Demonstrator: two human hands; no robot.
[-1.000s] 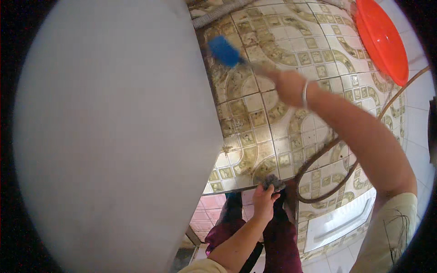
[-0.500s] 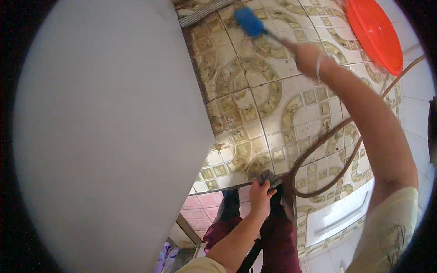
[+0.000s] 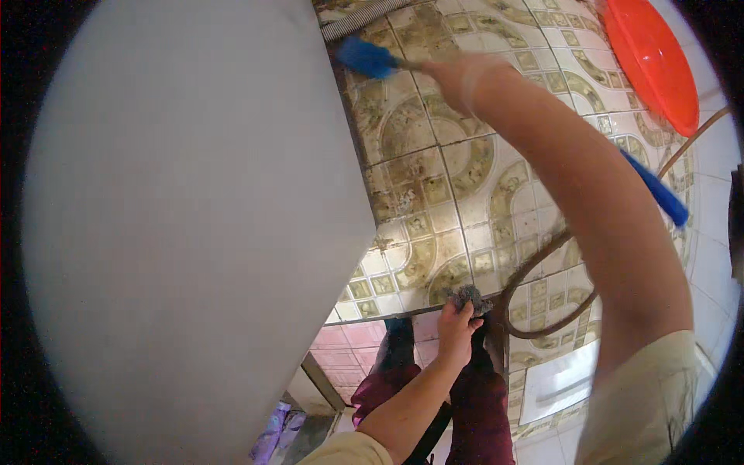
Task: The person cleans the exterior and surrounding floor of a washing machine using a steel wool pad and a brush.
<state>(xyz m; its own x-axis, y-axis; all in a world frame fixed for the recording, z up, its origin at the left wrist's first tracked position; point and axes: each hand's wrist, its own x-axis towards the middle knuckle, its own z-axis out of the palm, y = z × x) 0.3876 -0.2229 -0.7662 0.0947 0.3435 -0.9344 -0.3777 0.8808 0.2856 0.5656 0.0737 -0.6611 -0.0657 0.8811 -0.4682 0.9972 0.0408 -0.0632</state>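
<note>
My right hand (image 3: 457,81) reaches far forward and is closed round the handle of a brush with a blue head (image 3: 366,59). The blurred brush head is over the grimy patterned floor tiles (image 3: 411,167), close to the edge of a large grey-white panel (image 3: 201,217). Low in the middle, my left hand (image 3: 457,329) grips a grey wire scourer (image 3: 470,299), held near the front edge of the tiled floor, above my knees.
A red basin (image 3: 655,66) stands at the far right. A brown hose (image 3: 535,329) loops over the tiles beneath my right forearm. Beyond that forearm lies a blue stick-like handle (image 3: 657,190). A ribbed grey pipe (image 3: 364,18) runs along the back. A white pan-like fixture (image 3: 558,384) sits lower right.
My right hand has swung left with the brush, bringing its head up to the panel's edge. The blue handle on the right has come into sight. My left hand keeps its hold on the scourer.
</note>
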